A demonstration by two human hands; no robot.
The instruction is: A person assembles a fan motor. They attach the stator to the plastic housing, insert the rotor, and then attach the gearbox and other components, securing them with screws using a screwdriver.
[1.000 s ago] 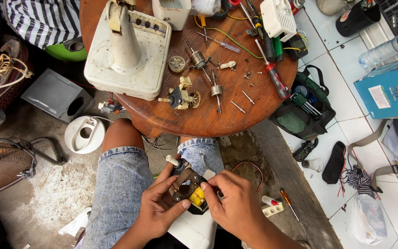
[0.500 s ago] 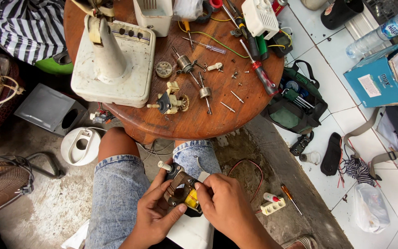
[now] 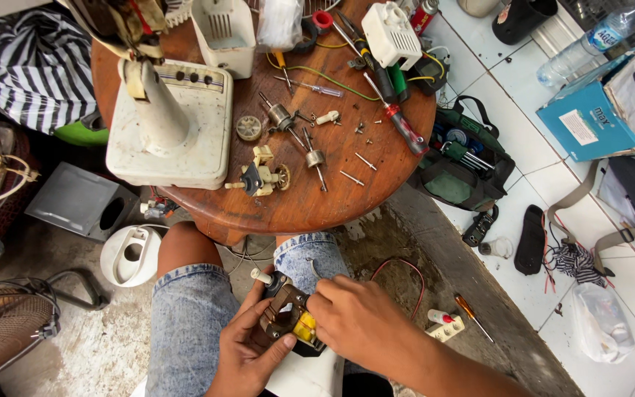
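Left hand [image 3: 248, 351] cradles the small motor [image 3: 288, 323] while right hand [image 3: 358, 320] works its near end; a steady, fine grip seems needed next.

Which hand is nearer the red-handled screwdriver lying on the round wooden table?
Right. The right hand works at the small motor over the lap, below the red-handled screwdriver. The left hand cradles the motor from the far side, lower and further left.
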